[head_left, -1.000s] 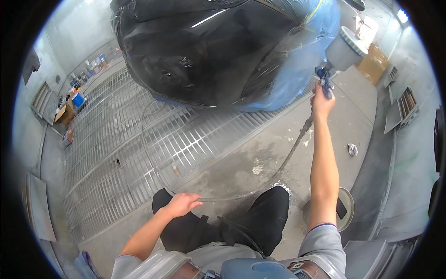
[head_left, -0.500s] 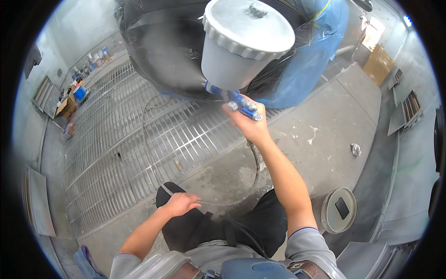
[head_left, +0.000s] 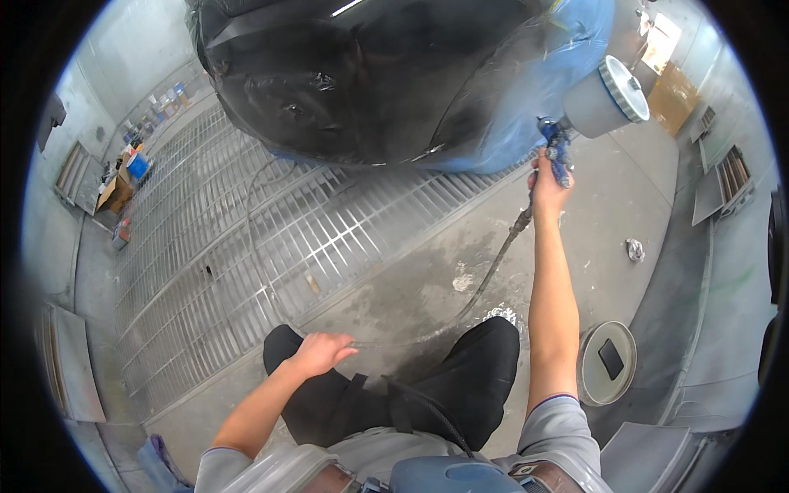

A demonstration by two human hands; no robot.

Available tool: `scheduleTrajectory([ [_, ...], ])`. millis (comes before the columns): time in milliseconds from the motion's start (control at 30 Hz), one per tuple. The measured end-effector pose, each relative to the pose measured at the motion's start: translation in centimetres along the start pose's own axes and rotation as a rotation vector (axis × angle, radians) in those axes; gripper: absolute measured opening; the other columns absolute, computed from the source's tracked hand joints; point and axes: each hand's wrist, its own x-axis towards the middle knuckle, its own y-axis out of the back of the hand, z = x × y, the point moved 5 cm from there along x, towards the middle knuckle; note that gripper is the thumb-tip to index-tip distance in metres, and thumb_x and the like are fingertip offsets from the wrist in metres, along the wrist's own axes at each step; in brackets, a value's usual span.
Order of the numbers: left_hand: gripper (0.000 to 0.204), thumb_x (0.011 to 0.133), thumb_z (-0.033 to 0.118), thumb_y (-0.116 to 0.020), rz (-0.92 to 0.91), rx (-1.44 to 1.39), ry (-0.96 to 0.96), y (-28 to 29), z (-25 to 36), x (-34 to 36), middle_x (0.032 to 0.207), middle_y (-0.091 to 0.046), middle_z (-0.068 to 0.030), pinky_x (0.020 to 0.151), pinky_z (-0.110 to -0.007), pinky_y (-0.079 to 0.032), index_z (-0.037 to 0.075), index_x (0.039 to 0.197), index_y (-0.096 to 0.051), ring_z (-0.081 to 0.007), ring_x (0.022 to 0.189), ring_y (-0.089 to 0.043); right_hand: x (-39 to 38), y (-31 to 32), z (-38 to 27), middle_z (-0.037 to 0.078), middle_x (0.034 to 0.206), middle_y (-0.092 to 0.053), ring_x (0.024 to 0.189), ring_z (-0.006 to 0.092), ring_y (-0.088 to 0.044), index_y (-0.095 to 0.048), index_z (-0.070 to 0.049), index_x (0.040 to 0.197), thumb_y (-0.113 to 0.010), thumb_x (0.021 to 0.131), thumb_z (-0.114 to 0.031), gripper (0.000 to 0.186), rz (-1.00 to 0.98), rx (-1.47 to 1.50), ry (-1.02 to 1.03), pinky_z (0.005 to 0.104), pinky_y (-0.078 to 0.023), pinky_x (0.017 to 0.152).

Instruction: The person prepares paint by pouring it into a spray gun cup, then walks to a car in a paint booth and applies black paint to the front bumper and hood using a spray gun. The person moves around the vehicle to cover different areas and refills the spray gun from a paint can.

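Note:
My right hand [head_left: 552, 195], arm stretched forward, is closed around the handle of a blue spray gun [head_left: 556, 148]. A big pale grey paint cup [head_left: 598, 103] with a ridged lid sits tilted to the right on top of the gun. From the grip, a grey air hose [head_left: 490, 278] curves down and back to my left hand [head_left: 322, 353], whose fingers are closed on it near my left knee. Beyond the gun stands a large rounded body wrapped in black plastic film [head_left: 370, 99], with blue film [head_left: 522, 123] along its right side. A faint haze hangs near the blue film.
Metal floor grating [head_left: 205, 246] runs under the wrapped body, beside concrete. At my right stands a round can [head_left: 629, 361] with a dark flat object on its lid. Crumpled scrap [head_left: 634, 250] lies further off. Boxes [head_left: 115, 195] and containers line the left wall.
My right hand has swung the spray gun to the right and farther out, from in front of the black film to beside the blue film. The hose has followed; my left hand stays nearly in place.

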Motion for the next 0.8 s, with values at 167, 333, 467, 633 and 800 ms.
scheduleTrajectory([
  [167, 0.037, 0.101, 0.044, -0.064, 0.011, 0.018, -0.005, -0.2, -1.1, -0.7, 0.096, -0.073, -0.0151, 0.075, -0.051, -0.056, 0.01, 0.113, -0.069, -0.0396, 0.092, -0.07, -5.0, -1.2, 2.2, -0.001, 0.068, -0.064, 0.056, 0.0071, -0.057, -0.072, -0.001, 0.089, -0.076, 0.098, -0.021, 0.022, -0.016, -0.095, 0.011, 0.027, -0.045, 0.051],
  [333, 0.037, 0.101, 0.045, -0.063, -0.026, 0.046, -0.061, -0.6, -1.6, -1.3, 0.095, -0.073, -0.0148, 0.076, -0.051, -0.056, 0.01, 0.112, -0.068, -0.0403, 0.091, -0.07, -14.1, -8.1, 0.7, -0.002, 0.084, -0.069, 0.07, 0.0091, -0.06, -0.074, 0.0, 0.116, -0.083, 0.094, -0.016, 0.028, -0.372, -0.012, 0.104, 0.0271, -0.053, 0.065],
  [467, 0.04, 0.102, 0.047, -0.062, -0.082, 0.062, -0.028, -1.3, -2.5, -1.9, 0.101, -0.073, -0.0143, 0.081, -0.051, -0.055, 0.009, 0.112, -0.069, -0.0404, 0.096, -0.069, -18.5, -13.1, -0.4, -0.002, 0.078, -0.068, 0.065, 0.008, -0.059, -0.074, -0.001, 0.113, -0.084, 0.091, -0.016, 0.028, -0.77, 0.052, 0.09, 0.0267, -0.05, 0.061],
  [633, 0.04, 0.102, 0.047, -0.061, -0.133, 0.064, -0.014, -1.8, -2.7, -1.9, 0.102, -0.073, -0.0137, 0.082, -0.051, -0.055, 0.009, 0.112, -0.069, -0.0405, 0.097, -0.068, -17.0, -11.6, 4.2, -0.002, 0.075, -0.067, 0.062, 0.0066, -0.059, -0.074, -0.006, 0.105, -0.081, 0.092, -0.022, 0.022, -0.706, 0.137, -0.188, 0.0264, -0.046, 0.055],
  [800, 0.038, 0.102, 0.046, -0.062, -0.076, 0.035, -0.024, -2.1, -2.7, -1.8, 0.1, -0.074, -0.0147, 0.079, -0.051, -0.056, 0.01, 0.112, -0.07, -0.0403, 0.094, -0.069, -9.2, -4.9, 9.2, -0.002, 0.065, -0.063, 0.054, 0.0078, -0.056, -0.072, -0.006, 0.086, -0.076, 0.098, -0.026, 0.023, -0.226, 0.045, -0.187, 0.0264, -0.043, 0.051],
])
